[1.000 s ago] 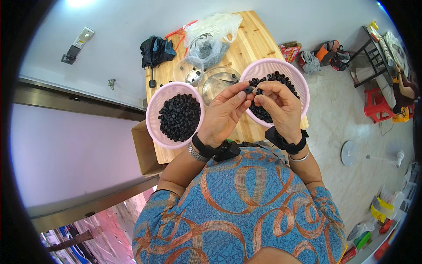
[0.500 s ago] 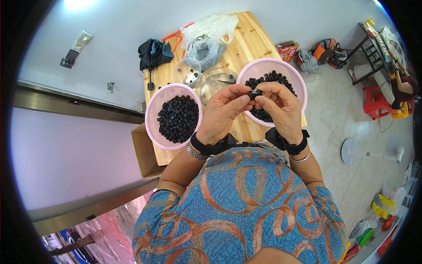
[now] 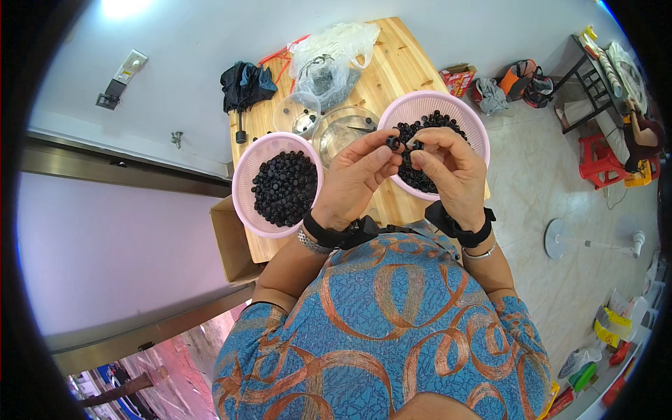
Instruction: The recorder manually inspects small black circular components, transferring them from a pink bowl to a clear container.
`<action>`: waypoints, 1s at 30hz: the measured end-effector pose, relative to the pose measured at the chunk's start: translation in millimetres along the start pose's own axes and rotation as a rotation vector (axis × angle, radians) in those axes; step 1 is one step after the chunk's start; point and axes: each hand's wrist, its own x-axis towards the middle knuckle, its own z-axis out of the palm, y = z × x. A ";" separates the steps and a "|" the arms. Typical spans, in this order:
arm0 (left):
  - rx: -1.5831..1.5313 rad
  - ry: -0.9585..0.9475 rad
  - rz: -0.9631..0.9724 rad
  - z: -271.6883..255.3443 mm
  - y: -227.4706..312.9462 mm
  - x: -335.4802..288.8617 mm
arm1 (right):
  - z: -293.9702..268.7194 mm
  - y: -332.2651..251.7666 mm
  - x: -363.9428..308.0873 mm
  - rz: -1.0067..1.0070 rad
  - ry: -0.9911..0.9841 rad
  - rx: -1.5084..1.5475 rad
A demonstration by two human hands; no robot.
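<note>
My left hand [image 3: 358,168] pinches a small black ring-like part [image 3: 393,143] between thumb and forefinger. A little to its right, my right hand [image 3: 451,166] grips a second small black piece [image 3: 418,145] in its fingertips; a narrow gap lies between the two pieces. Both hands are raised over the near side of the right pink basket [image 3: 481,133], which holds many loose black parts [image 3: 420,178]. To the left stands another pink basket [image 3: 240,199], heaped with similar small black parts [image 3: 283,187].
Between the baskets, a clear round dish [image 3: 336,129] and a clear bowl [image 3: 283,112] rest on the wooden table [image 3: 402,56]. Clear plastic bags [image 3: 336,42] and a folded dark umbrella [image 3: 245,87] lie toward the back. A cardboard box [image 3: 231,241] stands by the left edge.
My hands have drawn slightly apart. The black item they held together now shows as two separate pieces, one in each hand.
</note>
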 end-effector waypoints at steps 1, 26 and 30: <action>-0.063 -0.007 -0.031 -0.2 1.1 -0.3 | -1.1 -1.0 0.6 0.000 0.003 0.000; -0.046 0.002 -0.018 6.3 -5.4 -3.1 | 7.1 -13.5 0.8 -0.401 -0.037 -0.708; 0.013 0.003 -0.002 5.8 -7.4 -3.7 | 5.6 -15.4 -0.4 -0.397 -0.042 -0.703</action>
